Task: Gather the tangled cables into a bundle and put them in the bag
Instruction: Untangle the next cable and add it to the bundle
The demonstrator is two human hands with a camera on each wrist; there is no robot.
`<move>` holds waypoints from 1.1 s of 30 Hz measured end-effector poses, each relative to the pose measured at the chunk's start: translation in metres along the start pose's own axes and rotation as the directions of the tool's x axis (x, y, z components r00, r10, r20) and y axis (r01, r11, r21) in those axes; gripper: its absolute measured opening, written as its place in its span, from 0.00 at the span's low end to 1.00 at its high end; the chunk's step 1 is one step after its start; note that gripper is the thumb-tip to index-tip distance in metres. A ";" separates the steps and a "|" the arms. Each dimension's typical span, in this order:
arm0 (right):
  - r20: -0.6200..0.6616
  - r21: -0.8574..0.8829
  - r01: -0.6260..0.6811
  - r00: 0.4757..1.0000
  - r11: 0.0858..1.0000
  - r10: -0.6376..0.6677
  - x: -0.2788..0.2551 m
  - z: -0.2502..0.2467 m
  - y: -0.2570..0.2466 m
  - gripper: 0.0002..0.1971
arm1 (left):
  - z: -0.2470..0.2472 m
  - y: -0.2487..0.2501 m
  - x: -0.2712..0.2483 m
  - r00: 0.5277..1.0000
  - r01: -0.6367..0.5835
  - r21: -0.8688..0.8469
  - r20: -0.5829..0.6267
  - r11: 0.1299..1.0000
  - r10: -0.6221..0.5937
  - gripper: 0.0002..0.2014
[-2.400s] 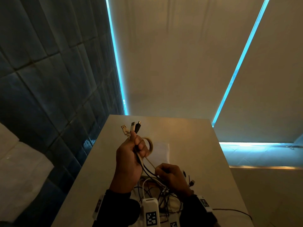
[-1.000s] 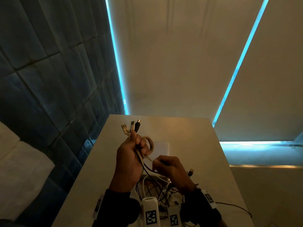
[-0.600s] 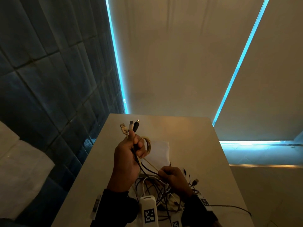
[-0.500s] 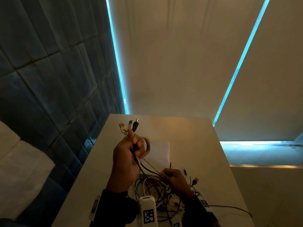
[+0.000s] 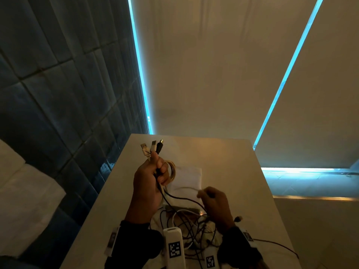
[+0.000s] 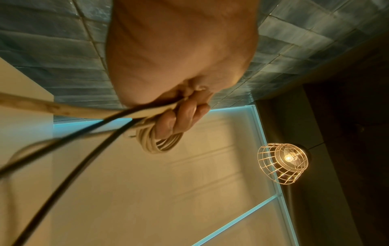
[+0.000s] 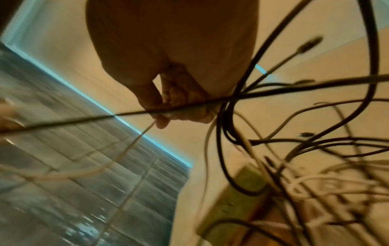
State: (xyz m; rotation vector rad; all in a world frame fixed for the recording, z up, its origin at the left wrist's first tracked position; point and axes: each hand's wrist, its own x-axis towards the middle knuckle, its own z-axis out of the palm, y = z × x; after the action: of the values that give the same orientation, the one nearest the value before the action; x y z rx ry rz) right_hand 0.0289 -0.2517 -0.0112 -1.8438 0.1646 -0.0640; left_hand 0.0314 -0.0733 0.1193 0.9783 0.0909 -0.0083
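My left hand (image 5: 149, 183) is raised above the table (image 5: 223, 158) and grips several cable ends; three plugs (image 5: 152, 148) stick up past its fingers. A coil of cream cable (image 5: 171, 171) (image 6: 162, 143) loops around those fingers. My right hand (image 5: 213, 202) (image 7: 168, 106) pinches a thin cream cable (image 7: 126, 149) and holds it up to the right. A black cable (image 5: 180, 197) sags between the two hands. The tangled pile of black and white cables (image 5: 194, 228) lies below the hands. A white bag (image 5: 186, 177) lies flat behind the left hand.
A dark blue tiled wall (image 5: 58, 94) runs along the table's left side, a beige wall with blue light strips (image 5: 281, 78) behind it. One thin cable (image 5: 275, 245) trails toward the table's right edge. A wire-cage lamp (image 6: 282, 163) shows in the left wrist view.
My right hand has risen from the tangle and swung to the right, drawing the thin cream cable up with it. The left hand has held its grip in place.
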 end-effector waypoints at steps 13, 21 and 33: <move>0.257 0.398 0.230 0.901 0.888 -0.349 -0.027 -0.002 -0.094 0.07 | 0.008 -0.015 -0.002 0.989 0.143 0.093 -0.046 0.985 -0.139 0.20; 0.345 0.273 0.161 0.904 0.949 -0.253 -0.015 -0.002 -0.051 0.13 | 0.006 -0.006 -0.001 0.996 0.062 -0.174 0.076 0.983 -0.049 0.17; 0.308 0.137 0.064 0.946 0.989 -0.104 -0.006 0.011 0.011 0.16 | 0.006 -0.007 -0.002 0.997 0.055 -0.138 0.061 0.989 -0.047 0.22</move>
State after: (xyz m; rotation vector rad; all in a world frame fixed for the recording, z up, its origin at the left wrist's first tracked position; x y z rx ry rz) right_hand 0.0236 -0.2429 -0.0248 -1.7098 -0.1394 0.1569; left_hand 0.0291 -0.0824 0.1171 0.8345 0.0627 -0.0762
